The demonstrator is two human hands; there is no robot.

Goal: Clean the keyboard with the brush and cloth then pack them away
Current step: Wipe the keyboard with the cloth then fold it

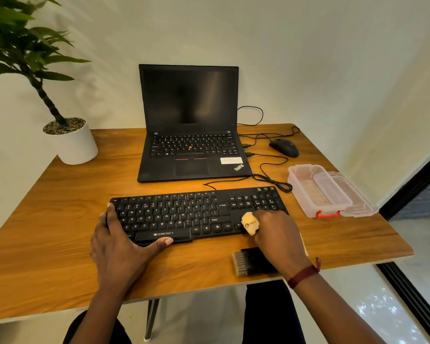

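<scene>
A white wall backs a wooden table (47, 219), seen from the head camera. The keyboard (184, 212) lies flat near the front edge, its cable running back toward an open laptop (189, 125) with a dark screen. The left hand (117, 247) rests on the keyboard's left end with its fingers fairly straight along that edge and the thumb stretched along the front by the space bar; it grips nothing. The right hand (276, 234) is curled around a bunched yellowish cloth (250, 222), pressing it on the keys near the arrow block. A dark red band (303, 274) circles that wrist. The brush (251, 263) lies on the table just in front of the keyboard, partly under the right hand, bristles pointing left. To the right stands a clear box (318, 192) with a red clip, its lid (355, 199) just beside it. A mouse (283, 147) sits behind it, and a potted plant (72, 142) stands at the far left corner.
</scene>
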